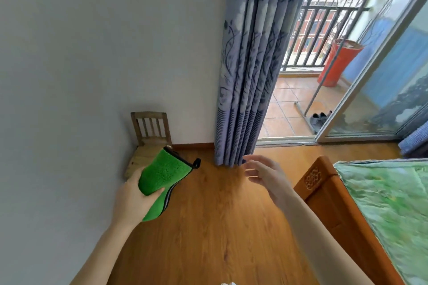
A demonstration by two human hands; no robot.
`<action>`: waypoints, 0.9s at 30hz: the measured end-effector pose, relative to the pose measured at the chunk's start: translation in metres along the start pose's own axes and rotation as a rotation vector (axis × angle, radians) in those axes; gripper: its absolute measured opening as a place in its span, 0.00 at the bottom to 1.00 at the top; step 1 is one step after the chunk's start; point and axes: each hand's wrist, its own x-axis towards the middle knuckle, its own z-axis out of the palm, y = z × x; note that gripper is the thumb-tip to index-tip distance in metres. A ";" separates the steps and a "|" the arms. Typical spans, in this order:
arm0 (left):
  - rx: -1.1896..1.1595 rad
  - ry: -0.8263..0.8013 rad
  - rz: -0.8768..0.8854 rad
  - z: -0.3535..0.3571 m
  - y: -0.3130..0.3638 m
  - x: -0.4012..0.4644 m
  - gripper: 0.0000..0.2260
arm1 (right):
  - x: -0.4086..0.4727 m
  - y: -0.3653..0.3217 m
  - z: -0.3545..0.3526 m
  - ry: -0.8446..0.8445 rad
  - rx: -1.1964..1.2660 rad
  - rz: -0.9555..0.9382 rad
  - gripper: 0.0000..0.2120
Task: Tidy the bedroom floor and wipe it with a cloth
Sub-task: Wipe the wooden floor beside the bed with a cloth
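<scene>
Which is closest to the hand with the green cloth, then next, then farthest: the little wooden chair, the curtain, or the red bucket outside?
From the left hand:
1. Little wooden chair, just beyond it in the corner.
2. Curtain, farther right by the door.
3. Red bucket, out on the balcony.

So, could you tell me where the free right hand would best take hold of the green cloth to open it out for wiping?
Probably the upper black-trimmed edge of the green cloth, near the corner loop. The left hand grips its lower folded part, so that end sticks up free; the open right hand can come in from the right.
</scene>
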 end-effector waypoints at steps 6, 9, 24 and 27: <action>0.026 0.128 -0.166 -0.003 -0.007 0.020 0.25 | 0.083 -0.021 0.020 -0.142 -0.031 0.033 0.09; 0.071 0.138 -0.201 -0.006 -0.019 0.035 0.24 | 0.112 -0.020 0.036 -0.211 -0.026 0.035 0.09; 0.004 0.142 -0.193 -0.024 -0.099 0.227 0.24 | 0.290 -0.057 0.164 -0.306 0.006 0.157 0.09; -0.004 0.093 -0.204 -0.026 -0.119 0.270 0.24 | 0.321 -0.061 0.188 -0.283 0.019 0.166 0.08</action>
